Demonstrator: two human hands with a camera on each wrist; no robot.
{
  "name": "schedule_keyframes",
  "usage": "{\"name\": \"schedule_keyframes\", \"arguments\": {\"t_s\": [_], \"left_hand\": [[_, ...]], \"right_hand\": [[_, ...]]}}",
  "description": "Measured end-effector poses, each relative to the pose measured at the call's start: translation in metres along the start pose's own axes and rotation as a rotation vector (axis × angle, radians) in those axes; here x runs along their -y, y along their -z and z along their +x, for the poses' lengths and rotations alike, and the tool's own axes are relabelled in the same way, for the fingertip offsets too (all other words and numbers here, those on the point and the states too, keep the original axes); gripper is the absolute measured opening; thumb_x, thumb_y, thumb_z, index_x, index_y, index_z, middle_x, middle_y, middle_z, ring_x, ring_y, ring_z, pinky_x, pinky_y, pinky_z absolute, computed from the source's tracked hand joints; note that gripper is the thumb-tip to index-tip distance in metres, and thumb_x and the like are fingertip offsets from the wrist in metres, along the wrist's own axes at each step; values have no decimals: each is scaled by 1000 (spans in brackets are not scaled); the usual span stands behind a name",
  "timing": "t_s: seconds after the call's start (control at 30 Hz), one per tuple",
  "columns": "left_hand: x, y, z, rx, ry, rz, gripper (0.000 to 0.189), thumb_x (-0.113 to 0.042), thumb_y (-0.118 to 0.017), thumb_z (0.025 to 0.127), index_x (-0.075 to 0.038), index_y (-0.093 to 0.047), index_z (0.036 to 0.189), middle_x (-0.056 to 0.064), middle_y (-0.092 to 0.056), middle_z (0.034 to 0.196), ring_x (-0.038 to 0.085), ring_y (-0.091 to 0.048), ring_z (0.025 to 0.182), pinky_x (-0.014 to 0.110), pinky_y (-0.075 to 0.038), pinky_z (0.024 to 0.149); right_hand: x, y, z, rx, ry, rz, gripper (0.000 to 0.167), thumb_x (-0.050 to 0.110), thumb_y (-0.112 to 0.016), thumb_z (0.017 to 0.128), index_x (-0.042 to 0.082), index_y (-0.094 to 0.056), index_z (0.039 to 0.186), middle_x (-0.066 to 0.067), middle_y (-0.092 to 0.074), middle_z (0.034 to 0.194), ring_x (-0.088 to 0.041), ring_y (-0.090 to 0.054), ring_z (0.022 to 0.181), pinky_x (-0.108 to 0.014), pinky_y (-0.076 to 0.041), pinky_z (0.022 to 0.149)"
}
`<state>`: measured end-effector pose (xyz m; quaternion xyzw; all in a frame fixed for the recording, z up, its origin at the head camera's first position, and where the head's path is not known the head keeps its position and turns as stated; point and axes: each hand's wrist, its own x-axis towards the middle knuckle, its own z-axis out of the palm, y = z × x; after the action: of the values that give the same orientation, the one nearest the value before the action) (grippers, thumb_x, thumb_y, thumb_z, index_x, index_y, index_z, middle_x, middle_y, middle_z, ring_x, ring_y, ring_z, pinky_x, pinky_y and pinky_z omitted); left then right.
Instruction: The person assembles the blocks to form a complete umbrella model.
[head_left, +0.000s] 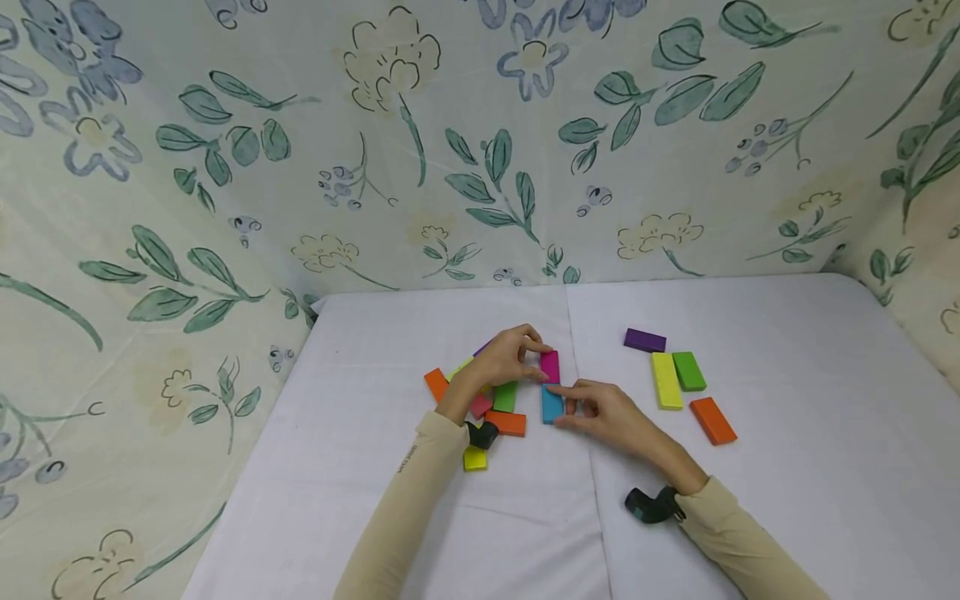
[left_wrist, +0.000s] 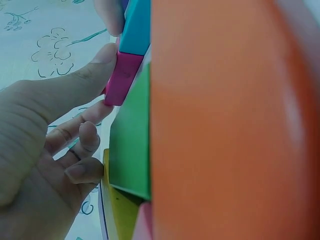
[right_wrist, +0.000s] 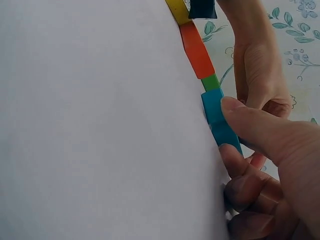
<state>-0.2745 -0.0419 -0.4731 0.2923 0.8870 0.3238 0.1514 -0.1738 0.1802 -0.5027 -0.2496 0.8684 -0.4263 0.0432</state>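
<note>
A magenta block (head_left: 551,367) and a blue block (head_left: 551,406) lie end to end on the white-covered table, the magenta one farther back. With thumb and fingertips my left hand (head_left: 504,360) holds the magenta block, its thumb along one side in the left wrist view. My right hand (head_left: 611,414) pinches the blue block between thumb and forefinger at its two ends. In the left wrist view the ends of the blue block (left_wrist: 136,30) and the magenta block (left_wrist: 123,80) meet. Both wrists wear small black cameras.
Under and beside the left forearm lie several blocks, including a green (head_left: 505,398), an orange (head_left: 507,423) and a yellow one (head_left: 475,460). Off to the right are a purple (head_left: 645,340), another yellow (head_left: 667,382), another green (head_left: 688,372) and another orange block (head_left: 713,421).
</note>
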Motion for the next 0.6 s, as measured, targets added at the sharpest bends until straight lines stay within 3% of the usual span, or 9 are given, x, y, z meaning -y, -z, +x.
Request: {"name": "schedule_keyframes", "arguments": {"t_s": [0.27, 0.47, 0.6], "left_hand": [[-3, -2, -7, -18, 21, 28, 56, -35, -83, 88, -20, -67, 139, -1, -54, 129, 14, -51, 97, 19, -43, 75], [-13, -7, -17, 24, 54, 133, 74, -50, -85, 82, -25, -60, 147, -6, -47, 136, 12, -48, 109, 20, -47, 82], [-17, -8, -22, 43, 33, 224, 82, -55, -85, 81, -24, -55, 150, -5, -44, 141, 12, -46, 116, 20, -49, 87]], "right_hand": [[-4, 15, -6, 33, -34, 27, 52, 25, -81, 91, 13, -66, 140, 5, -64, 91, -8, -50, 70, -20, -40, 62], [-7, 45, -25, -52, -79, -55, 52, 22, -80, 91, 11, -65, 140, 5, -66, 93, -8, -50, 65, -21, -41, 57], [-7, 65, -45, -130, -86, -102, 51, 15, -81, 90, 10, -67, 138, 5, -66, 93, -7, -48, 61, -21, -39, 54]]}}
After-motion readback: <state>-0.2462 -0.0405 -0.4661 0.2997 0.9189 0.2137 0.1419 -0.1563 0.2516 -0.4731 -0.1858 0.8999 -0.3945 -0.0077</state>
